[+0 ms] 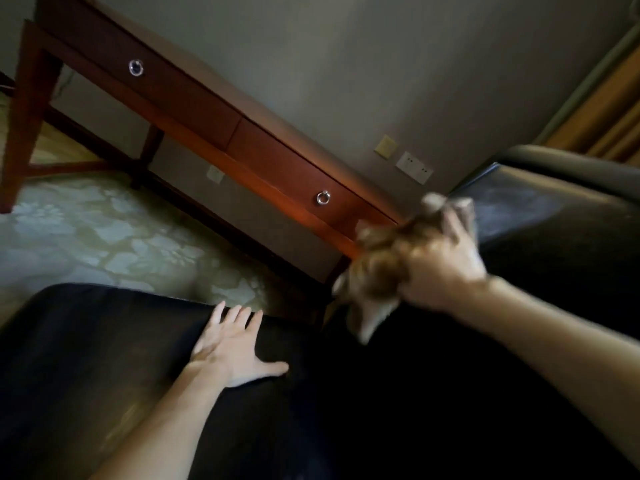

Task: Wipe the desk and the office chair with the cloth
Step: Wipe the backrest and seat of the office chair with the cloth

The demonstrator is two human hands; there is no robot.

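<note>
The black office chair [104, 358] fills the lower half of the view, its seat below me and its back [554, 209] rising at the right. My left hand [232, 344] lies flat with straight fingers on the seat near its front edge. My right hand [440, 265] grips a bunched brown cloth [374, 271], blurred, at the left edge of the chair back. The red-brown wooden desk [194, 98] with two drawers and ring handles runs tilted across the upper left.
A pale patterned carpet [104, 230] lies under the desk and in front of the chair. The grey wall [346, 64] behind the desk has sockets [414, 167]. A curtain [602, 112] hangs at the far right.
</note>
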